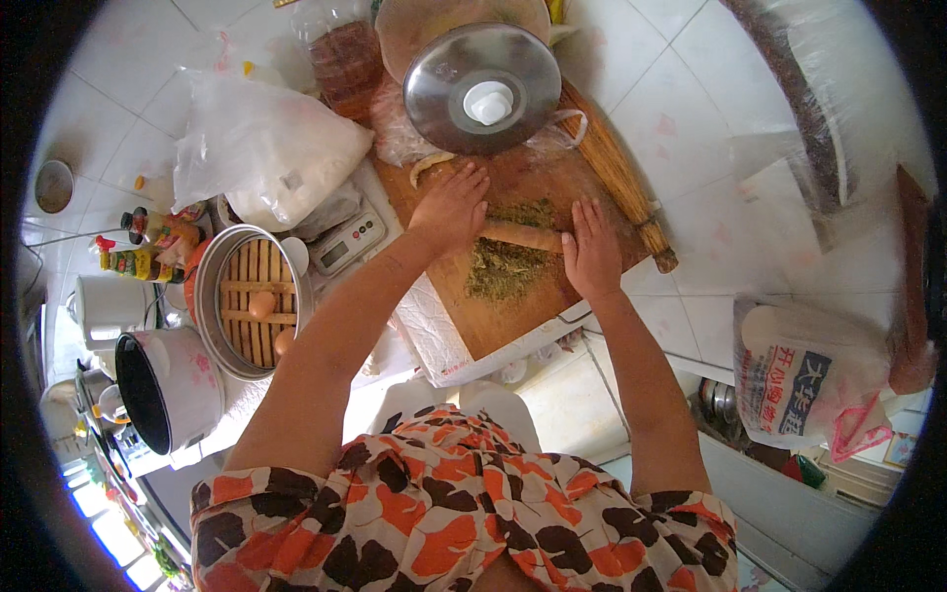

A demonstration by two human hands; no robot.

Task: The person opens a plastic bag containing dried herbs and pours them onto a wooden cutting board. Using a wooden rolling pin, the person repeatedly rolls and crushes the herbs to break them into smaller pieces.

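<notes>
A wooden rolling pin lies across dried, crumbled herbs on a wooden board. My left hand rests over the pin's left end, palm down, its fingers pointing away from me. At the right end my right hand lies flat, thumb by the pin and fingers extended. The palms hide both ends of the pin. Herbs are spread on both the far and near sides of it. A pale curved strip, perhaps dough or peel, lies beyond my left hand.
Beyond the board stands a round metal lid with a white knob. A straw brush lies along the right edge. To the left are a digital kitchen scale, a bulky plastic bag, a steamer holding eggs, and a pot.
</notes>
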